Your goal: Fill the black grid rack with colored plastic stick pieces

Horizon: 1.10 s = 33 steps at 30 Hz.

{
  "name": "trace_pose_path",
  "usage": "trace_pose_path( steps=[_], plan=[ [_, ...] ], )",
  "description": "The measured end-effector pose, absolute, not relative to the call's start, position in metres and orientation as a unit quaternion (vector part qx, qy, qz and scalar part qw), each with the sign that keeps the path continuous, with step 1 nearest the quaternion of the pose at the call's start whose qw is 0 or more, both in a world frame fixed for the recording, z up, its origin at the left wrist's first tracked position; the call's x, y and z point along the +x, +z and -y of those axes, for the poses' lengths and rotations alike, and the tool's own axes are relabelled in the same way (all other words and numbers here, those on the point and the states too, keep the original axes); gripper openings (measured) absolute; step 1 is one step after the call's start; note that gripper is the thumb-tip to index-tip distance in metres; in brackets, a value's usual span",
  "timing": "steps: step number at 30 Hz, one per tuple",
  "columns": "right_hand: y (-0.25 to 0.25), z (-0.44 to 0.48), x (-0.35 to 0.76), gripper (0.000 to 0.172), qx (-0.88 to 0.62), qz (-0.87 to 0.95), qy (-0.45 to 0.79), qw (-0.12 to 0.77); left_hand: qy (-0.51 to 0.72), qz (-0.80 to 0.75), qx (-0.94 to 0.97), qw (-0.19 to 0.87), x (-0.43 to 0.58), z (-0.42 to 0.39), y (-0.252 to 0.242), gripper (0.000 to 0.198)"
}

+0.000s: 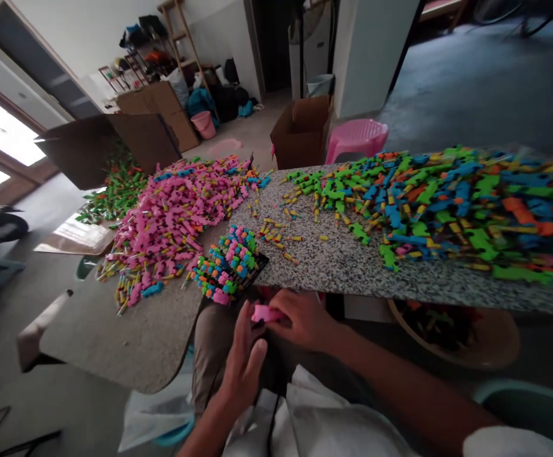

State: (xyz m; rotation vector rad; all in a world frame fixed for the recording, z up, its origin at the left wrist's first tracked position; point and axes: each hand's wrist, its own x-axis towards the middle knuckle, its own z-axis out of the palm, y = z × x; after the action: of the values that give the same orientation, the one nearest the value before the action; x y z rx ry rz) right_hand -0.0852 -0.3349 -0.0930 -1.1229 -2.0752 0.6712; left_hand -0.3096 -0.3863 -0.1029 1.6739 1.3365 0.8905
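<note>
Hands (left [244, 358], right [300, 320]) pinch pink piece [263, 313].

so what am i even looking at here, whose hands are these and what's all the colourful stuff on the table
There is no machine here: this is one picture from a camera worn on a person's head, looking forward and down at their own two bare hands. The left hand and right hand meet just below the table edge, both on a small pink plastic piece. On the speckled stone table lie a big pink pile on the left, a mixed green, blue and orange pile on the right, loose small yellow pieces between them, and a black tray of sorted pieces at the near edge. Behind stand cardboard boxes and a pink stool.
</note>
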Motion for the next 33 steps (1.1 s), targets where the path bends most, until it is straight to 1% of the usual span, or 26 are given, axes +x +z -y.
trace_pose_path(
  steps=[4, 5, 7, 9, 11, 13, 15, 17, 19, 21, 23, 24, 26, 30, 33],
  plan=[
    [-0.094, 0.329, -0.105, 0.031, -0.382, 0.819, 0.286, 0.319, 0.400, -0.557, 0.622, 0.379, -0.286, 0.361, -0.088, 0.043],
    [-0.094, 0.321, -0.101, 0.030, -0.387, 0.817, 0.297, 0.308, 0.411, -0.560, 0.612, 0.378, -0.285, 0.355, -0.087, 0.040],
    [-0.095, 0.299, -0.089, 0.029, -0.455, 0.795, 0.285, 0.283, 0.409, -0.562, 0.606, 0.386, -0.288, 0.351, -0.088, 0.038],
    [-0.100, 0.273, -0.074, 0.032, -0.591, 0.738, 0.207, 0.251, 0.386, -0.564, 0.612, 0.398, -0.292, 0.352, -0.093, 0.039],
    [-0.108, 0.250, -0.061, 0.033, -0.677, 0.699, 0.142, 0.184, 0.357, -0.567, 0.627, 0.398, -0.295, 0.357, -0.097, 0.040],
    [-0.118, 0.233, -0.054, 0.034, -0.692, 0.702, 0.112, 0.125, 0.330, -0.569, 0.654, 0.375, -0.297, 0.359, -0.097, 0.041],
    [-0.126, 0.226, -0.051, 0.031, -0.680, 0.719, 0.097, 0.104, 0.311, -0.564, 0.686, 0.338, -0.300, 0.359, -0.091, 0.040],
    [-0.127, 0.229, -0.052, 0.027, -0.666, 0.727, 0.095, 0.138, 0.306, -0.551, 0.714, 0.304, -0.304, 0.358, -0.081, 0.040],
    [-0.118, 0.244, -0.058, 0.022, -0.646, 0.718, 0.134, 0.223, 0.304, -0.532, 0.739, 0.279, -0.309, 0.356, -0.071, 0.041],
    [-0.103, 0.268, -0.067, 0.019, -0.602, 0.693, 0.239, 0.317, 0.302, -0.513, 0.762, 0.256, -0.314, 0.356, -0.064, 0.042],
    [-0.085, 0.297, -0.079, 0.021, -0.527, 0.666, 0.381, 0.366, 0.296, -0.502, 0.779, 0.231, -0.317, 0.358, -0.059, 0.043],
    [-0.078, 0.311, -0.086, 0.022, -0.492, 0.659, 0.428, 0.376, 0.292, -0.498, 0.787, 0.219, -0.318, 0.358, -0.058, 0.043],
    [-0.067, 0.334, -0.097, 0.023, -0.447, 0.654, 0.470, 0.390, 0.280, -0.488, 0.802, 0.200, -0.320, 0.360, -0.054, 0.045],
    [-0.064, 0.350, -0.107, 0.023, -0.425, 0.649, 0.481, 0.408, 0.253, -0.459, 0.833, 0.176, -0.322, 0.359, -0.046, 0.047],
    [-0.069, 0.348, -0.105, 0.025, -0.418, 0.646, 0.497, 0.402, 0.233, -0.442, 0.850, 0.164, -0.326, 0.357, -0.040, 0.048]
  ],
)
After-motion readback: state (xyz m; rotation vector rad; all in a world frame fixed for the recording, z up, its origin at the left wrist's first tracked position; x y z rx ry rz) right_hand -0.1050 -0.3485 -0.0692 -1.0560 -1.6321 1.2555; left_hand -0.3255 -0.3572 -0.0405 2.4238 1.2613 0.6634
